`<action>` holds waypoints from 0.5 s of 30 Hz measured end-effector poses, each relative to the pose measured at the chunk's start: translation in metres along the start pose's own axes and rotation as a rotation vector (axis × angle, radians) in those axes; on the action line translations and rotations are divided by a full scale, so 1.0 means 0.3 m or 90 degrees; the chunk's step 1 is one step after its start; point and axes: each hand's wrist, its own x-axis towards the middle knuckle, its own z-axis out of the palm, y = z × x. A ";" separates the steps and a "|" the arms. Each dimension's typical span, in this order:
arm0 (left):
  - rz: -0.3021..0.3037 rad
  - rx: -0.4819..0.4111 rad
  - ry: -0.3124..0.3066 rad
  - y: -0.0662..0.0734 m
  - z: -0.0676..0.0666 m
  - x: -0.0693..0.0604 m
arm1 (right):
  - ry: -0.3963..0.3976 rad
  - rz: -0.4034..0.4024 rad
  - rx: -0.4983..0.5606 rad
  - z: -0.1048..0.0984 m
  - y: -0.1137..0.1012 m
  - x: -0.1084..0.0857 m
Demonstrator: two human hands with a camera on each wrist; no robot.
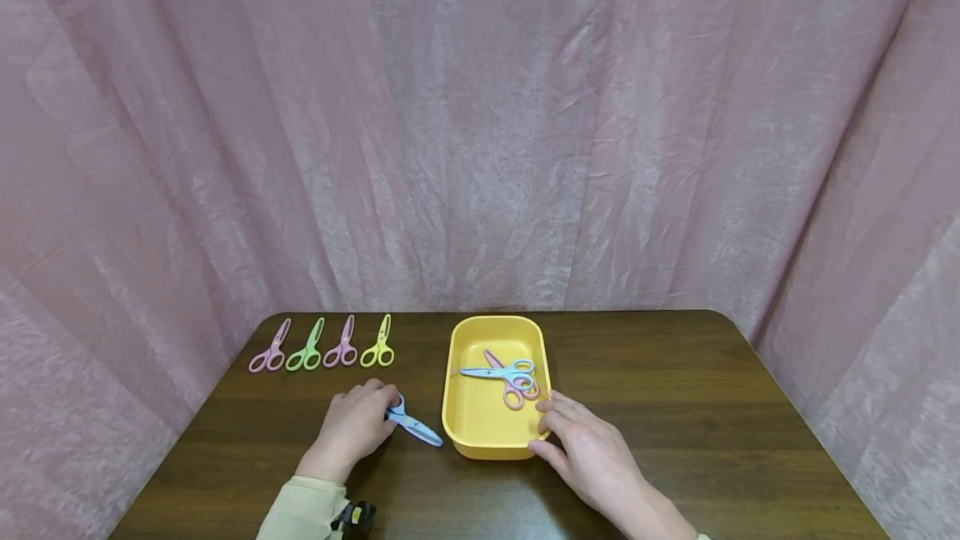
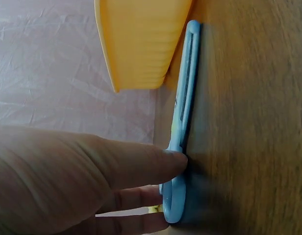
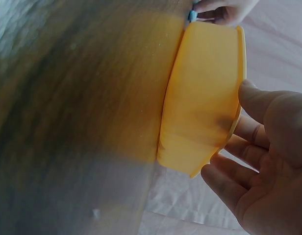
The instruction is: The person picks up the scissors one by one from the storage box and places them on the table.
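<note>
My left hand (image 1: 358, 422) pinches the handle of blue scissors (image 1: 422, 430) with thumb and fingers. In the left wrist view these scissors (image 2: 183, 105) lie along the tabletop, blades toward the yellow box (image 2: 141, 44). Around the near right corner of the yellow box (image 1: 480, 427), my right hand (image 1: 592, 448) holds the rim with fingertips and thumb. The right wrist view shows the thumb and fingers of that hand (image 3: 268, 152) at the edge of the box (image 3: 205, 88). Inside the box, light blue scissors (image 1: 498, 372) lie across pink scissors (image 1: 513, 398).
Along the back left of the dark wooden table (image 1: 675, 407) stands a row of scissors: pink (image 1: 274, 350), green (image 1: 309, 348), purple (image 1: 343, 346) and yellow (image 1: 380, 345). A pink curtain (image 1: 480, 123) hangs behind the table and at both sides.
</note>
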 end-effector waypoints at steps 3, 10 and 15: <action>-0.010 0.004 0.000 -0.005 0.003 0.000 | 0.002 -0.001 -0.001 0.000 0.000 0.000; -0.034 0.034 -0.013 0.004 0.003 -0.002 | 0.002 0.000 -0.003 0.001 0.000 -0.001; -0.056 0.052 -0.011 0.020 0.005 -0.005 | 0.004 -0.002 -0.003 0.001 0.001 -0.001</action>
